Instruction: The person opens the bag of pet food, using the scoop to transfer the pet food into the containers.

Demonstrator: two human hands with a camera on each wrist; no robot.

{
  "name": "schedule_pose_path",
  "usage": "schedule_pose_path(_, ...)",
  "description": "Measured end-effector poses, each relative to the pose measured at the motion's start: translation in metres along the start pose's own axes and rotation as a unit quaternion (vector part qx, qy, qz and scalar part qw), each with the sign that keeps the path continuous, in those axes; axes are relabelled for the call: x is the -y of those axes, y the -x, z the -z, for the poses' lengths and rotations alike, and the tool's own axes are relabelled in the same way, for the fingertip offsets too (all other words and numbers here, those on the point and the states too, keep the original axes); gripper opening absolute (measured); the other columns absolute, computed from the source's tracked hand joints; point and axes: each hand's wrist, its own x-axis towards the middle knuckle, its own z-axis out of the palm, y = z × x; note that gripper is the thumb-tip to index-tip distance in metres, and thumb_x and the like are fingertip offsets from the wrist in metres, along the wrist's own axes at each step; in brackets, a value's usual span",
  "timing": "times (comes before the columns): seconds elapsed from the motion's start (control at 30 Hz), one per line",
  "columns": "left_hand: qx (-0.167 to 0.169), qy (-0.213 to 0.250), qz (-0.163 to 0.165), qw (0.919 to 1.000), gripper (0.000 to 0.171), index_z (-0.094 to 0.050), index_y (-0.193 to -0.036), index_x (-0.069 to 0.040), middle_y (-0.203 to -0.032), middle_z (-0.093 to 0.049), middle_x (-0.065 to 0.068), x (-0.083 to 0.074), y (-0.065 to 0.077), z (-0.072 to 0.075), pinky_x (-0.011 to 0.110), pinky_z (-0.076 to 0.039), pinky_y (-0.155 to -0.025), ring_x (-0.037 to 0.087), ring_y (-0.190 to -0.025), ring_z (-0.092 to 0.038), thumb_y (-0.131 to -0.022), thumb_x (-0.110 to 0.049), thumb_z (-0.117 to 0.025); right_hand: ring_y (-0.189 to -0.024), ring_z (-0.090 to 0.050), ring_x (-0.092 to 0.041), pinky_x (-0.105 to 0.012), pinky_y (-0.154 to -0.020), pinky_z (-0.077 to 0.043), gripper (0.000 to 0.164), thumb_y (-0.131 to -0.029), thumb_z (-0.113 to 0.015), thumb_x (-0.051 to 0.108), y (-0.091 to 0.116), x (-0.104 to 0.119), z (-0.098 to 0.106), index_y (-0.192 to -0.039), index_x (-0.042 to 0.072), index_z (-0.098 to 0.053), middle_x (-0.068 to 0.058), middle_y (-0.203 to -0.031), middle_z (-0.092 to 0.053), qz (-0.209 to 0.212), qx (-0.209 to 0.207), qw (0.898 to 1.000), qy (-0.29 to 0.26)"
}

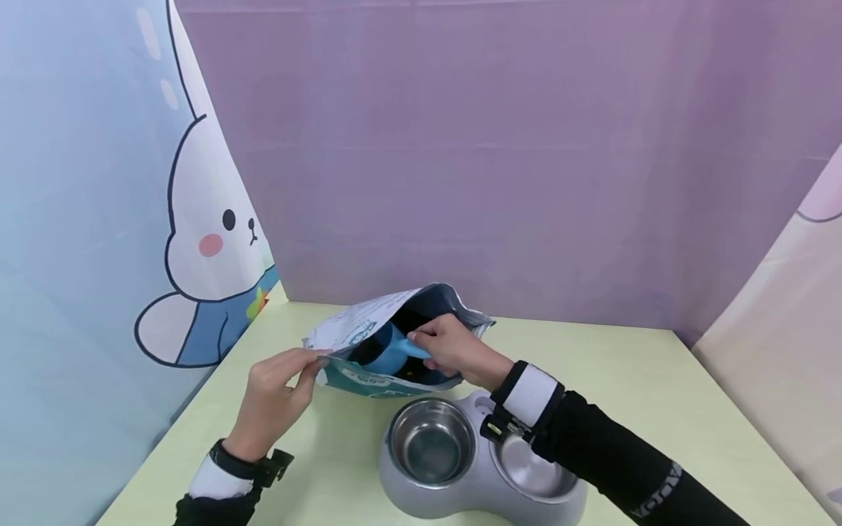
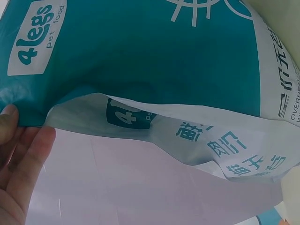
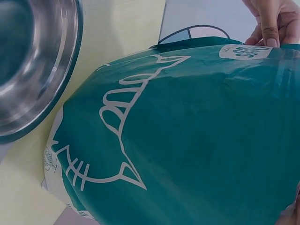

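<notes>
A teal and white pet food bag (image 1: 355, 321) stands on the table with its mouth spread toward the head camera. My left hand (image 1: 276, 394) pinches the left corner of the bag's rim between thumb and fingers. Inside the mouth, my right hand (image 1: 457, 351) holds a blue scoop (image 1: 393, 354) by its handle. The scoop's cup tilts into the dark interior, where some of it is hidden. In the left wrist view, fingers (image 2: 40, 145) grip the bag edge near its printed label. The teal bag front (image 3: 211, 131) fills most of the right wrist view.
In front of the bag sits a grey double-bowl feeder (image 1: 421, 504) holding two metal bowls, the left one (image 1: 432, 443) in full view. My right forearm (image 1: 592, 438) passes over the right bowl (image 1: 533, 471). A purple curtain (image 1: 487, 161) hangs behind the pale yellow table (image 1: 658, 409).
</notes>
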Motion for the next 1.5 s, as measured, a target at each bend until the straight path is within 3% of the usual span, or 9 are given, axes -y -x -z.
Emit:
schedule_pose_path(0.2,0.001,0.001,-0.004,1.0000,0.026,-0.065,-0.088,-0.005,-0.081,-0.066,0.004,0.001,-0.001,0.001,0.024,-0.053,-0.069,0.014,-0.073,-0.062,-0.068,0.010,-0.066,-0.041,-0.022,-0.014,-0.024,-0.039,-0.019,0.024,-0.094,-0.047,0.021,0.002,0.000,0.003,-0.092,0.006,-0.065,-0.004,-0.054,-0.040,-0.002,-0.004,1.000,-0.007)
schedule_pose_path(0.33,0.004,0.000,-0.003,1.0000,0.025,-0.065,-0.088,-0.005,-0.081,-0.066,0.003,0.002,-0.001,0.000,0.025,-0.053,-0.069,0.014,-0.074,-0.062,-0.068,0.010,-0.066,-0.042,-0.022,-0.014,-0.023,-0.039,-0.020,0.022,-0.094,-0.048,0.022,0.004,0.000,0.003,-0.098,0.008,-0.065,-0.004,-0.054,-0.041,-0.007,0.001,1.000,-0.022)
schedule_pose_path(0.57,0.008,-0.001,0.002,1.0000,0.027,-0.065,-0.088,-0.005,-0.080,-0.066,0.004,0.000,0.000,0.000,0.025,-0.054,-0.068,0.014,-0.073,-0.062,-0.067,0.012,-0.067,-0.043,-0.022,-0.014,-0.023,-0.039,-0.020,0.023,-0.095,-0.047,0.022,0.006,-0.001,0.004,-0.098,0.008,-0.065,-0.005,-0.055,-0.041,-0.008,0.000,1.000,-0.026)
schedule_pose_path(0.8,0.001,-0.002,-0.002,1.0000,0.033,-0.065,-0.087,-0.006,-0.079,-0.066,0.004,0.001,0.000,-0.001,0.025,-0.054,-0.066,0.014,-0.072,-0.062,-0.063,0.016,-0.068,-0.043,-0.019,-0.014,-0.023,-0.040,-0.018,0.027,-0.095,-0.046,0.023,0.006,-0.001,0.006,-0.088,0.002,-0.061,-0.005,-0.055,-0.039,-0.011,0.003,0.999,-0.039)
schedule_pose_path(1.5,0.017,-0.006,0.018,0.9997,0.026,-0.065,-0.089,-0.004,-0.083,-0.066,0.005,-0.002,-0.001,0.002,0.025,-0.053,-0.070,0.016,-0.075,-0.063,-0.069,0.011,-0.066,-0.043,-0.023,-0.014,-0.023,-0.040,-0.019,0.026,-0.095,-0.045,0.024,0.013,0.000,0.015,-0.095,0.004,-0.062,-0.005,-0.057,-0.042,-0.011,-0.001,0.999,-0.033)
